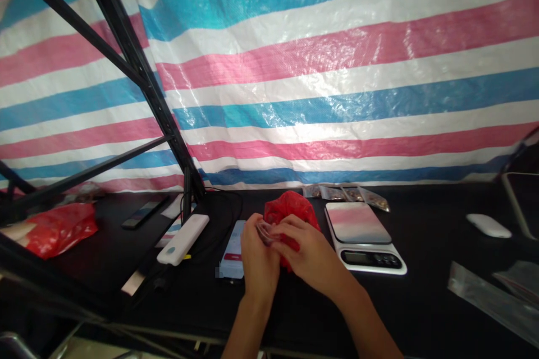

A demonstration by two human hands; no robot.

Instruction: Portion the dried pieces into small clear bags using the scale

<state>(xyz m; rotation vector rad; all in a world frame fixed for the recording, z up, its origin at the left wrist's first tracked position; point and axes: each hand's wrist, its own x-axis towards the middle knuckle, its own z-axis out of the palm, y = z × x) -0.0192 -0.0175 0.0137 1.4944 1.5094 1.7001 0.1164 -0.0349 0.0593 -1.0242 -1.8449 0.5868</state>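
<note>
My left hand (260, 258) is closed around a small clear plastic bag (264, 231), which shows between its thumb and fingers. My right hand (314, 255) comes in from the right, its bent fingertips pinched at the edge of that same bag. What the bag contains is too blurred to tell. Just behind both hands, a red plastic bag (292, 207) stands crumpled on the black table, partly hidden by my right hand. Beside my left hand lies a phone (233, 252) with a lit screen. To the right is a white digital scale (357, 224) with a bare shiny plate.
Several small filled bags (353, 195) lie behind the scale. Flat clear bags (490, 297) and a white mouse (488, 225) are at right. A white power strip (183, 240) lies left, near a black metal post (155, 95). Beyond it is another red bag (63, 230).
</note>
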